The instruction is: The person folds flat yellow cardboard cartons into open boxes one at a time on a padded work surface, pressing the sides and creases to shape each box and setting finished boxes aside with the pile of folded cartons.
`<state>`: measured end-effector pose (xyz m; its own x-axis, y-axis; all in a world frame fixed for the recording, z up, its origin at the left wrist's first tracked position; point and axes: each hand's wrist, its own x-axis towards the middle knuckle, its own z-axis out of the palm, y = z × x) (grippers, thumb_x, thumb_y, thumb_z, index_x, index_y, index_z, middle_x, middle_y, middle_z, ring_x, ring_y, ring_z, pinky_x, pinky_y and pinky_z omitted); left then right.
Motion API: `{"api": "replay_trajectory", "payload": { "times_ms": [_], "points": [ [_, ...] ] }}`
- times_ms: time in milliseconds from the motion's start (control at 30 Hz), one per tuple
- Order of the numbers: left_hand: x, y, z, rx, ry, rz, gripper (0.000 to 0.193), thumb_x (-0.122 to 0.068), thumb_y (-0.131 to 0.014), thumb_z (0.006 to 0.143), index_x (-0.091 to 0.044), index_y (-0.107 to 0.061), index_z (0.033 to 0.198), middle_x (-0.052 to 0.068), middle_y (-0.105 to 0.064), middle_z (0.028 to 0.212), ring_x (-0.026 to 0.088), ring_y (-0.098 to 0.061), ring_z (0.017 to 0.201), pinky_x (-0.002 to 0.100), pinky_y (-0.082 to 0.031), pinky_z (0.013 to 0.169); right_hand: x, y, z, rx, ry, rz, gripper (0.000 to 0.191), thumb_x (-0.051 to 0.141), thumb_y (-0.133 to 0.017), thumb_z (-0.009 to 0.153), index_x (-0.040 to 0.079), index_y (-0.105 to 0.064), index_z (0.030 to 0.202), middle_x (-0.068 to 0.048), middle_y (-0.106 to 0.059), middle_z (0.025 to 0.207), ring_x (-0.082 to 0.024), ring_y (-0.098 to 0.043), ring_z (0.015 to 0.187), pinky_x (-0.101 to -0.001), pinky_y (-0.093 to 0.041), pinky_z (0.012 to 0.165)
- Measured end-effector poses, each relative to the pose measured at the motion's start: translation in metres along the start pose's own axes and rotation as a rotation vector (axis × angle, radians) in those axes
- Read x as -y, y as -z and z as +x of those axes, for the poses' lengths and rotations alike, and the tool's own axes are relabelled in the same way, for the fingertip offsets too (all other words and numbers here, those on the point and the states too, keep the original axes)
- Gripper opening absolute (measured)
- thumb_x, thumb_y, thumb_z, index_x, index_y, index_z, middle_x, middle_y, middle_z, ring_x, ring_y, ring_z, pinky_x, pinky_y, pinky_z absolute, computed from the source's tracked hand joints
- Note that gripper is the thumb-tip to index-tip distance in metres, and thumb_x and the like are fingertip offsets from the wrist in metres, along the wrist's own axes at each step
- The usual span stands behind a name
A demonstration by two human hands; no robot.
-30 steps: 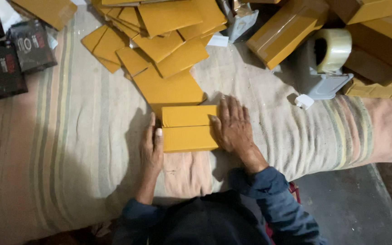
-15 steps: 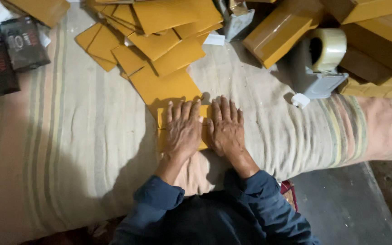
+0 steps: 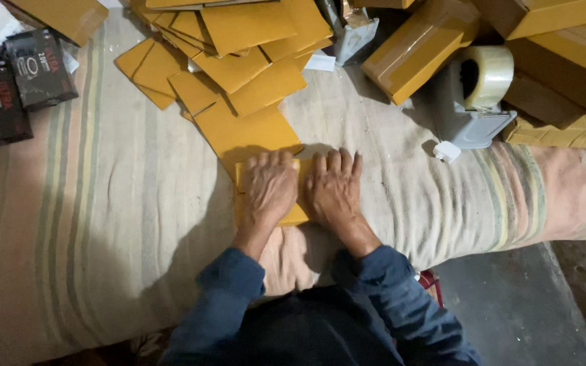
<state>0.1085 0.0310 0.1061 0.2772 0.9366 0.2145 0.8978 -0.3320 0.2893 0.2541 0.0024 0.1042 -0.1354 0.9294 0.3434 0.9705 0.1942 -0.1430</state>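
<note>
While under both hands [image 3: 303, 186] — box [image 3: 295, 215] crosswise.

1. Left hand [image 3: 270, 186] and right hand [image 3: 334, 186] lay flat, palms down, side by side on a small yellow folded box [image 3: 294, 215], fingers stretched out
2. Box rested on striped cloth [image 3: 103, 224], almost fully covered by the hands
3. Loose pile of flat yellow cardboard sheets [image 3: 239, 61] lay just beyond the hands, nearest sheet touching the box
4. Tape dispenser [image 3: 476, 102] with clear roll stood to the right, taped yellow boxes [image 3: 418, 47] around it
5. Black packets [image 3: 15, 85] sat far left, well apart
</note>
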Motion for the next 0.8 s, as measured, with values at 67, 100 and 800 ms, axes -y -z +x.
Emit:
{"api": "replay_trajectory", "payload": {
  "times_ms": [67, 100, 800],
  "points": [
    [-0.003, -0.004, 0.006, -0.042, -0.049, -0.026, 0.020, -0.019, -0.049, 0.098, -0.005, -0.062, 0.102, 0.016, -0.068, 0.106, 0.036, -0.061, 0.109, 0.053, -0.042, 0.099, 0.007, -0.005, 0.013, -0.059, 0.021, -0.040, 0.040, 0.028, -0.057, 0.091, -0.003, -0.060, 0.117, -0.025, -0.062, 0.115, -0.043, -0.055, 0.117, -0.0598, -0.031, 0.112],
    [0.000, -0.005, 0.008, -0.083, -0.063, -0.019, 0.018, -0.017, -0.049, 0.097, -0.006, -0.062, 0.101, 0.016, -0.069, 0.104, 0.036, -0.062, 0.108, 0.053, -0.043, 0.098, 0.010, -0.007, 0.018, -0.091, 0.034, -0.060, 0.037, 0.026, -0.058, 0.092, -0.004, -0.061, 0.111, -0.024, -0.064, 0.109, -0.042, -0.057, 0.113, -0.0585, -0.033, 0.112],
    [0.048, -0.006, -0.004, -0.032, 0.022, 0.029, 0.021, -0.022, -0.055, 0.099, -0.005, -0.066, 0.100, 0.017, -0.068, 0.102, 0.036, -0.064, 0.102, 0.052, -0.044, 0.095, 0.011, -0.028, 0.045, 0.019, 0.345, 0.249, 0.019, 0.024, -0.064, 0.091, 0.006, -0.068, 0.088, -0.017, -0.070, 0.091, -0.036, -0.067, 0.088, -0.0482, -0.051, 0.078]
  ]
}}
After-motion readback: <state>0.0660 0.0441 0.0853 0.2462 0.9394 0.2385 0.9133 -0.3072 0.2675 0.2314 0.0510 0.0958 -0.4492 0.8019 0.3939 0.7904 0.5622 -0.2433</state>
